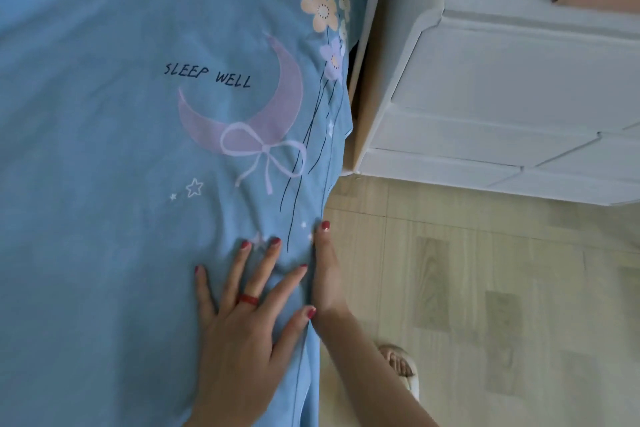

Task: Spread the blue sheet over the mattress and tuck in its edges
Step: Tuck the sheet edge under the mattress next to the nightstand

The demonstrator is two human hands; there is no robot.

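Pinning the blue sheet [104, 149] flat on the mattress top, the left hand [242, 329] is splayed, gripping nothing. Right hand [325, 274] is straight-fingered down the side edge, also gripping nothing. Shove too hard there and the top probably wrinkles or drags sideways.

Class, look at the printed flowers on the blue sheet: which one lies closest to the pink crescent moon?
The lilac flower on the blue printed sheet lies closest, just right of the pink crescent moon. The peach flower sits higher up, farther from it.
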